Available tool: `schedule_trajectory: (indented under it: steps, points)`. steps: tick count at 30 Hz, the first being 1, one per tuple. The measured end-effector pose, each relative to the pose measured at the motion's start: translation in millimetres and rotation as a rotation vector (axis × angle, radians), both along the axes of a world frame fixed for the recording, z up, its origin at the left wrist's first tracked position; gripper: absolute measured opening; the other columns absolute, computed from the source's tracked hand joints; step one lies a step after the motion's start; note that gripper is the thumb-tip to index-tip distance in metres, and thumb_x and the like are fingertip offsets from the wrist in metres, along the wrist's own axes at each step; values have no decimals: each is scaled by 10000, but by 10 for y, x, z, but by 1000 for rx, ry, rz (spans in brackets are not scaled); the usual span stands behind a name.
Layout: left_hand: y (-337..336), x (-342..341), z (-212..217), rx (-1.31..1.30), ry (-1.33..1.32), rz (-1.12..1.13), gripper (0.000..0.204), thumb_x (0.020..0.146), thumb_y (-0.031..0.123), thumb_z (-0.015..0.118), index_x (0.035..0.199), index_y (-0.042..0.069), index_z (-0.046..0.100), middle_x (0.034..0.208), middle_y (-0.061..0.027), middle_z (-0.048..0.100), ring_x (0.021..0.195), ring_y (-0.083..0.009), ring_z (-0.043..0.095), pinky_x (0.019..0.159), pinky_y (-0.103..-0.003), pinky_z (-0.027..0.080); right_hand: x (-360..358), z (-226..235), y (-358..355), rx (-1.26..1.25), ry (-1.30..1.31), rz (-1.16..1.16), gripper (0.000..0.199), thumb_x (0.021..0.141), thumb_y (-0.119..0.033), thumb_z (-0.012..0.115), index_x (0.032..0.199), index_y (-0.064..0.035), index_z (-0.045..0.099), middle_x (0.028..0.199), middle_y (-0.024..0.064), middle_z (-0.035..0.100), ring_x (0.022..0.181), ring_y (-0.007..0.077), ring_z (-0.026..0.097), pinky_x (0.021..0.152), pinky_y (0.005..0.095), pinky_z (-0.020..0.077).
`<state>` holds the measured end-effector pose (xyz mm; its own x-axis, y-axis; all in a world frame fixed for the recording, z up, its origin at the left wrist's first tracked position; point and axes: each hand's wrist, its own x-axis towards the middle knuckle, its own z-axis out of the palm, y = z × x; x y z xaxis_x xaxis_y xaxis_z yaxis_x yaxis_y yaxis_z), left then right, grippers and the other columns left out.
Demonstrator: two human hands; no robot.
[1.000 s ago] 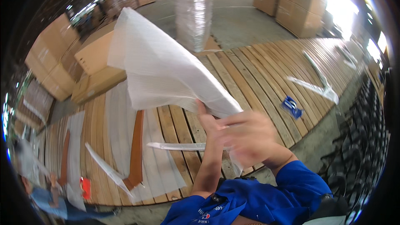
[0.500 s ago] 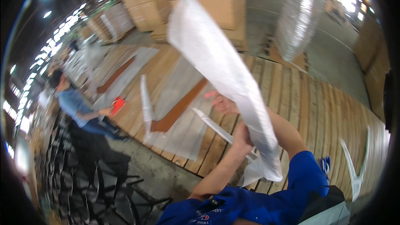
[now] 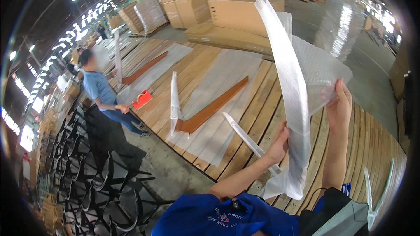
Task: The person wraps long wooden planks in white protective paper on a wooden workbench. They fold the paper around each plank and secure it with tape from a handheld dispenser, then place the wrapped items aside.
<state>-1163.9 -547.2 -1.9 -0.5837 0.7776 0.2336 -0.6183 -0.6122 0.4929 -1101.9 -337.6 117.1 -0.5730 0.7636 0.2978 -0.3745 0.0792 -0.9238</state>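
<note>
A long piece wrapped in white foam sheet stands nearly upright in front of me, its lower end bent toward my body. My left hand is closed around its left side, low down, with the fingertips hidden behind the wrap. On the other side, my right hand pinches a loose, see-through flap of the foam sheet and holds it out to the right. On the slatted wooden table, a brown V-shaped wooden part, one arm covered in white foam, lies on a flat foam sheet.
A narrow white-wrapped strip lies beside my left forearm. Across the table a person in a blue shirt holds a red tape dispenser. Cardboard boxes stand behind; black chair frames crowd the floor at left.
The wrapped piece has swung from leaning left to nearly upright. My right hand has moved to its right side and now pulls a foam flap outward. My left hand keeps its grip.
</note>
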Motion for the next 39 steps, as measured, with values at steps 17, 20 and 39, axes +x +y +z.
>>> schedule_trajectory:
  steps: [17,20,39]
  points:
    - [283,-57,2,-243,362,80,497,1012,255,619,1395,1,430,1310,-108,554,1189,-199,545,1034,-351,447,-175,-260,-2100,1269,-397,-1055,461,811,-135,623,1266,-67,647,1279,134,679,1147,216,679,1070,652,402]
    - [166,-307,180,-255,409,262,497,1013,257,610,1398,-4,434,1315,-122,552,1185,-211,553,1033,-362,457,-255,-169,-2301,1263,-241,-1002,247,910,-118,584,1113,-9,672,1025,130,723,939,223,708,1049,481,483]
    - [324,224,836,-358,253,539,536,1026,392,469,1410,19,484,1310,-143,566,1174,-291,575,1004,-432,489,1385,827,-3681,432,502,-530,844,1022,-631,296,1000,108,703,987,231,735,925,348,725,930,496,542]
